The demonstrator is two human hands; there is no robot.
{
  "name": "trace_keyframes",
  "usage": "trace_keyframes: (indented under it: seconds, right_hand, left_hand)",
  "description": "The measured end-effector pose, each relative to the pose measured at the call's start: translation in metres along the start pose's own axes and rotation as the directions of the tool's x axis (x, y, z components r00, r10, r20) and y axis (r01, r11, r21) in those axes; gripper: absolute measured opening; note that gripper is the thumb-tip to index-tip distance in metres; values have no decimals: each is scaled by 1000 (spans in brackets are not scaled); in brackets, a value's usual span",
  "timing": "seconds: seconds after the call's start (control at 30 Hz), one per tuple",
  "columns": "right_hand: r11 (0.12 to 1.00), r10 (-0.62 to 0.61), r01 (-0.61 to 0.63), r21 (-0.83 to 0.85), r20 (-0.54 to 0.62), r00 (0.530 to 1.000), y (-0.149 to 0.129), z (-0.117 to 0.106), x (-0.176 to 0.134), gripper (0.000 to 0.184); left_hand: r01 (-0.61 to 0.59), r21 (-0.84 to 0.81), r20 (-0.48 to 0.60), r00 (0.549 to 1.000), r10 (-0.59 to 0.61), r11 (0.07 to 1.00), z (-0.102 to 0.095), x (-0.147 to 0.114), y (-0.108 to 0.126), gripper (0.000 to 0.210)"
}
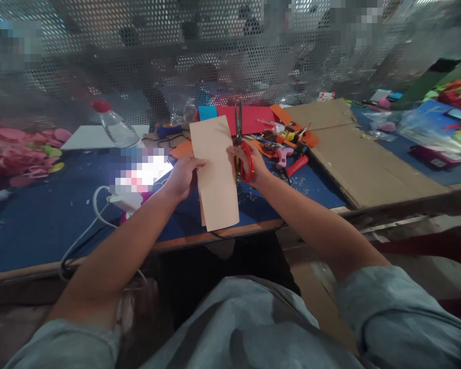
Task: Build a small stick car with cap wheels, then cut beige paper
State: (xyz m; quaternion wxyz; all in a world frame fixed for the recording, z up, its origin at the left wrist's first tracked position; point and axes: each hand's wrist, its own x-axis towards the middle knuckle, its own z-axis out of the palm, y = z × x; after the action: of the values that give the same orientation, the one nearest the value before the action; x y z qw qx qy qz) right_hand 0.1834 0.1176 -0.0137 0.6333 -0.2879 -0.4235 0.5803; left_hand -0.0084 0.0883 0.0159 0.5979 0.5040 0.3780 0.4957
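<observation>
A folded sheet of tan paper [216,177] is held up over the front edge of the blue table. My left hand [183,177] pinches its left side, thumb on the near face. At the right side of the sheet, my right hand [255,163] is closed round the red handles of a pair of scissors [238,123]. The blades point up and away, beside the paper's right edge. The right thumb and fingertips also touch that edge. Behind the sheet lie red paper [246,120] and a blue piece [208,112].
A clear bottle with a red cap [117,125], a bright-screened phone [149,171] and a white cable [96,202] are left. Pink pieces [19,154] heap farther left. A pink glue gun [283,155], orange scraps and cardboard [369,159] lie right. Perforated metal stands behind.
</observation>
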Motion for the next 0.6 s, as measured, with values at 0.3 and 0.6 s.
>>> trace_keyframes:
  seconds: [0.3,0.6]
  right_hand:
    - [995,-101,99,-33,-65,993,3,-8,8,56]
    - [991,-13,18,-131,39,999,1,-3,-1,64]
  left_hand:
    - [-15,34,35,999,14,999,0,1,-5,49]
    - [-359,135,-20,931,365,923,-10,14,-15,122]
